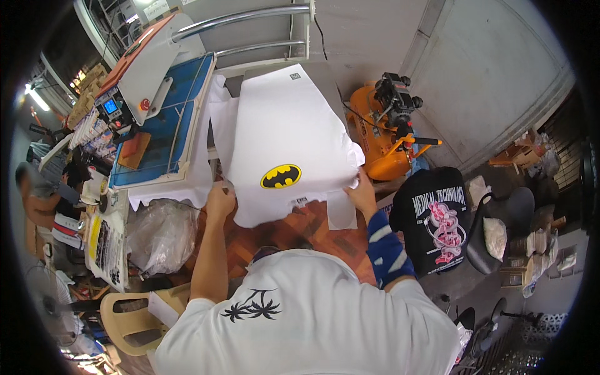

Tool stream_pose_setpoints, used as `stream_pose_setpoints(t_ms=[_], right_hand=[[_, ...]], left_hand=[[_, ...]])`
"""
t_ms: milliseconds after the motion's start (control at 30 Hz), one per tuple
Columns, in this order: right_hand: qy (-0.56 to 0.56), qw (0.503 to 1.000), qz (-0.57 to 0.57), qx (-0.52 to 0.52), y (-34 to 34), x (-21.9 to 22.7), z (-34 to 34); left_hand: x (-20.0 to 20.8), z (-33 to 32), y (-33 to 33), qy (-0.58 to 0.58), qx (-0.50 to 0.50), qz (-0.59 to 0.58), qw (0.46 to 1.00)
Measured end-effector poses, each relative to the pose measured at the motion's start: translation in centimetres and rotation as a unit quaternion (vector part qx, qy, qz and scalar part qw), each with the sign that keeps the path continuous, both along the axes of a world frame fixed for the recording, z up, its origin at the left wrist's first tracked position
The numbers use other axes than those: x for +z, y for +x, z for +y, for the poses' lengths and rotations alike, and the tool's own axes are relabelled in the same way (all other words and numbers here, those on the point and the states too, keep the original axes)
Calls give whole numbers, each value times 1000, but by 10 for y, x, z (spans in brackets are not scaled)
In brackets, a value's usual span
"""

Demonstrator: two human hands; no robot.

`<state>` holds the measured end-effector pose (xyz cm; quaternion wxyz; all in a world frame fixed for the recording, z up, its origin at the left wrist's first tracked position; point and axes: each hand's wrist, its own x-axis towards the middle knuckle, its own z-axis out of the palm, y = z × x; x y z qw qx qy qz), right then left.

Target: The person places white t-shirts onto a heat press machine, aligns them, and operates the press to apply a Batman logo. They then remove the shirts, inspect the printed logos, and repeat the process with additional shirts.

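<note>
A white T-shirt point(290, 125) is spread over a flat board in front of me. Near its closest edge is a yellow oval print point(280, 176) with a black bat shape. My left hand point(220, 199) is closed on the shirt's near left edge, its fingertips partly hidden. At the near right edge, my right hand point(363, 192) pinches the bunched cloth. A pale, translucent sheet point(342, 211) hangs beside my right hand, below the hem. The board under the shirt is mostly covered.
To the left stands a heat press point(140, 78) with a blue-covered platen point(165, 119) and white cloth below it. An orange air compressor point(381, 125) sits at the right. Nearer are a black printed shirt point(431, 219), a clear plastic bag point(161, 237) and a beige chair point(125, 322).
</note>
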<state>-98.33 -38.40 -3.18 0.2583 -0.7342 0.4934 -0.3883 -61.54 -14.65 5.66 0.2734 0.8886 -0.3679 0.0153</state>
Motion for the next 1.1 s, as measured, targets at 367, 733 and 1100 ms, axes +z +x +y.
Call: stream_pose_setpoints(t_ms=[367, 733, 1100], right_hand=[[189, 969, 145, 69, -47, 46, 52], [227, 967, 95, 61, -83, 37, 74], [148, 987, 27, 58, -73, 65, 130]], left_hand=[[-25, 83, -28, 62, -4, 220, 973], [180, 34, 173, -82, 129, -308, 939], [207, 2, 220, 113, 153, -137, 972]])
